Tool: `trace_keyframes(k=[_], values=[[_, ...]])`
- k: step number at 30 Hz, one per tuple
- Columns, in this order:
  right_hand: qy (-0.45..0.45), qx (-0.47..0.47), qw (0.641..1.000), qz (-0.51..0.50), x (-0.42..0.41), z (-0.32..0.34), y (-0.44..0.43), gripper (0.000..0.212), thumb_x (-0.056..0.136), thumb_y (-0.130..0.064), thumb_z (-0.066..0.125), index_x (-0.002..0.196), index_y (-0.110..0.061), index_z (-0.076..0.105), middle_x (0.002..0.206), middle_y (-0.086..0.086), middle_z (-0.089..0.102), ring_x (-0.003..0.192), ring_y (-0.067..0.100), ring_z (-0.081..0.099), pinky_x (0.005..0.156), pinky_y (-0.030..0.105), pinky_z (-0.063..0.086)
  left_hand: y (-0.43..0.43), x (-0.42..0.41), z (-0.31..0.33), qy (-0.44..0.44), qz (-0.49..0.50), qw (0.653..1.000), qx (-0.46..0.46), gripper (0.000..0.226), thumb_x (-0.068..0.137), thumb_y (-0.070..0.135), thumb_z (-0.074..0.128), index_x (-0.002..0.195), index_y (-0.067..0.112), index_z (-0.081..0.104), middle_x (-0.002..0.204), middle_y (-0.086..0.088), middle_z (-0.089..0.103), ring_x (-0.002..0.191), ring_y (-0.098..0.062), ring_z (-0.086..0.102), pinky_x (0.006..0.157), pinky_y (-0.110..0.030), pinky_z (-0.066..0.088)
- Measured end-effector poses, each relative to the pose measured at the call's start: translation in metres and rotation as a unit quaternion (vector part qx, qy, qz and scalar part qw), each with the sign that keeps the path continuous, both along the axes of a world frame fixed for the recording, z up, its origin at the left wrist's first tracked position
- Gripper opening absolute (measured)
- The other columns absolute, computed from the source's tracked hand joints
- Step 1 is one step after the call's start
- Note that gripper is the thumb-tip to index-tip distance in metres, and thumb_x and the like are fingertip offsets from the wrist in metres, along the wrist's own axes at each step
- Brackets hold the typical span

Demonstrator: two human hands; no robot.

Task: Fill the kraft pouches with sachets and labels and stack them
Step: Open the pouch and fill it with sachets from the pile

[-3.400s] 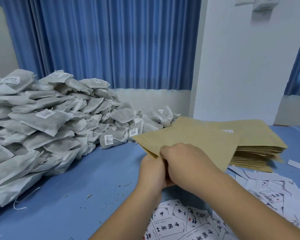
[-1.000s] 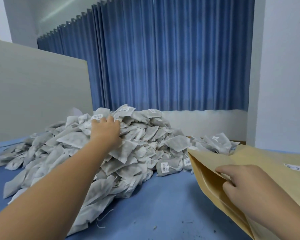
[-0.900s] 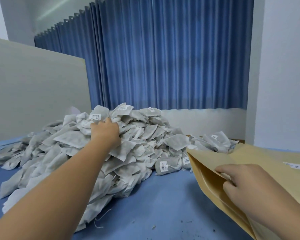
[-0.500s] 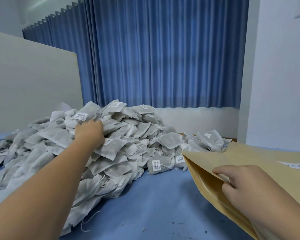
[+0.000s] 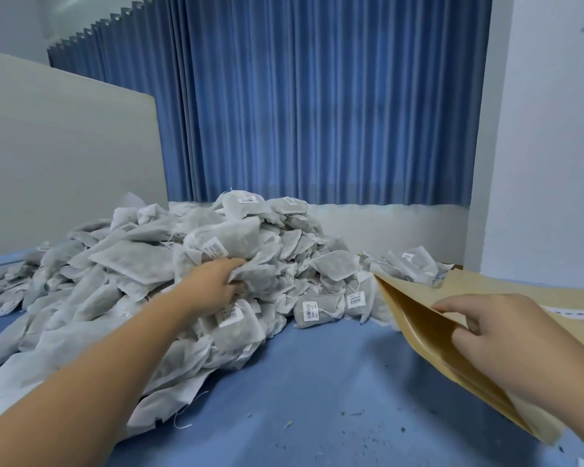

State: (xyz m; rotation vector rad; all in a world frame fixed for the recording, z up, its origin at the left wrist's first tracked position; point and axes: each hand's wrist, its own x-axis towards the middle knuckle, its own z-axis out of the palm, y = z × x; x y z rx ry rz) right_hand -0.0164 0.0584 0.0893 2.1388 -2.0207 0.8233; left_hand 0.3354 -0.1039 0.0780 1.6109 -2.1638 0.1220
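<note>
Grey-white sachets (image 5: 142, 264), tan kraft pouch (image 5: 418, 318), pleated blue curtain (image 5: 317, 112)

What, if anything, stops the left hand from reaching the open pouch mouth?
Likely nothing. The left hand grips sachets on the pile. The right hand holds the kraft pouch with its mouth open toward the pile, and only blue table lies between them.

Blue curtain (image 5: 317, 102) behind a blue table (image 5: 317, 382), grey board (image 5: 64, 146) left
</note>
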Motion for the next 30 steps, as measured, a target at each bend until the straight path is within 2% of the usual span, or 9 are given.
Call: trace_keyframes(k=[3, 5, 10, 15, 20, 23, 25, 27, 30], values=[[-0.016, -0.003, 1.000, -0.004, -0.002, 0.000, 0.001, 0.044, 0.082, -0.010, 0.051, 0.106, -0.044, 0.067, 0.053, -0.027, 0.052, 0.055, -0.002, 0.044, 0.046, 0.014, 0.033, 0.015, -0.018, -0.003, 0.037, -0.058, 0.997, 0.047, 0.036, 0.093, 0.025, 0.061, 0.128, 0.027, 0.056, 0.124, 0.008, 0.061, 0.112, -0.013, 0.055, 0.099, -0.030, 0.041], [-0.025, -0.006, 1.000, -0.004, -0.003, 0.000, 0.002, 0.044, 0.082, -0.011, 0.051, 0.109, -0.043, 0.067, 0.051, -0.014, 0.043, 0.056, -0.002, 0.042, 0.046, 0.015, 0.030, 0.024, -0.034, -0.006, 0.049, -0.093, 0.991, 0.089, 0.024, 0.093, 0.025, 0.060, 0.116, 0.031, 0.061, 0.110, 0.008, 0.065, 0.102, -0.011, 0.059, 0.093, -0.032, 0.047], [-0.004, 0.011, 1.000, 0.008, -0.009, 0.005, 0.004, 0.043, 0.083, -0.015, 0.050, 0.112, -0.044, 0.064, 0.058, -0.016, 0.037, 0.058, -0.003, 0.039, 0.048, 0.013, 0.026, 0.045, -0.076, -0.022, 0.032, -0.172, 0.975, 0.137, 0.003, 0.089, 0.036, 0.063, 0.090, 0.036, 0.061, 0.093, 0.016, 0.066, 0.090, -0.005, 0.061, 0.077, -0.023, 0.045], [-0.003, 0.017, 1.000, 0.016, -0.018, 0.011, 0.008, 0.045, 0.082, -0.014, 0.049, 0.109, -0.047, 0.064, 0.062, -0.014, 0.040, 0.060, 0.001, 0.044, 0.049, 0.016, 0.026, 0.063, -0.116, -0.036, 0.166, -0.234, 0.936, 0.206, 0.021, 0.083, 0.048, 0.063, 0.089, 0.028, 0.064, 0.083, 0.012, 0.069, 0.076, 0.001, 0.061, 0.074, -0.022, 0.047], [-0.010, 0.012, 1.000, 0.009, -0.028, 0.013, 0.009, 0.045, 0.078, -0.015, 0.050, 0.103, -0.049, 0.066, 0.054, -0.010, 0.047, 0.055, 0.005, 0.049, 0.047, 0.019, 0.028, 0.074, -0.132, -0.046, 0.473, -0.277, 0.799, 0.247, 0.035, 0.071, 0.039, 0.073, 0.099, 0.019, 0.074, 0.103, -0.010, 0.073, 0.095, -0.023, 0.069, 0.082, -0.030, 0.052], [-0.015, 0.011, 1.000, -0.005, -0.030, 0.012, 0.005, 0.045, 0.077, -0.016, 0.050, 0.105, -0.049, 0.065, 0.060, -0.012, 0.049, 0.061, 0.004, 0.050, 0.050, 0.022, 0.033, 0.083, -0.138, -0.046, 0.583, -0.279, 0.733, 0.212, 0.041, 0.066, 0.034, 0.074, 0.101, 0.013, 0.072, 0.107, -0.019, 0.070, 0.100, -0.036, 0.067, 0.087, -0.047, 0.051], [-0.012, 0.010, 1.000, -0.005, -0.029, 0.011, 0.003, 0.045, 0.076, -0.017, 0.050, 0.106, -0.047, 0.065, 0.065, -0.013, 0.048, 0.064, 0.005, 0.049, 0.052, 0.024, 0.035, 0.092, -0.142, -0.042, 0.624, -0.301, 0.702, 0.166, 0.037, 0.066, 0.032, 0.072, 0.100, 0.018, 0.073, 0.104, -0.015, 0.072, 0.094, -0.031, 0.069, 0.079, -0.047, 0.056], [-0.005, 0.016, 1.000, 0.001, -0.026, 0.009, 0.002, 0.045, 0.077, -0.017, 0.050, 0.108, -0.046, 0.065, 0.068, -0.014, 0.047, 0.066, 0.005, 0.049, 0.054, 0.025, 0.038, 0.107, -0.148, -0.034, 0.607, -0.306, 0.729, 0.080, 0.034, 0.066, 0.036, 0.070, 0.099, 0.030, 0.072, 0.098, -0.004, 0.074, 0.089, -0.022, 0.070, 0.072, -0.035, 0.057], [0.000, 0.028, 1.000, 0.010, -0.023, 0.006, 0.001, 0.043, 0.079, -0.017, 0.052, 0.110, -0.043, 0.065, 0.070, -0.014, 0.047, 0.068, 0.007, 0.050, 0.054, 0.024, 0.038, 0.129, -0.162, -0.026, 0.469, -0.303, 0.828, -0.058, 0.029, 0.070, 0.034, 0.065, 0.099, 0.037, 0.067, 0.095, 0.004, 0.069, 0.089, -0.014, 0.067, 0.072, -0.021, 0.051]])
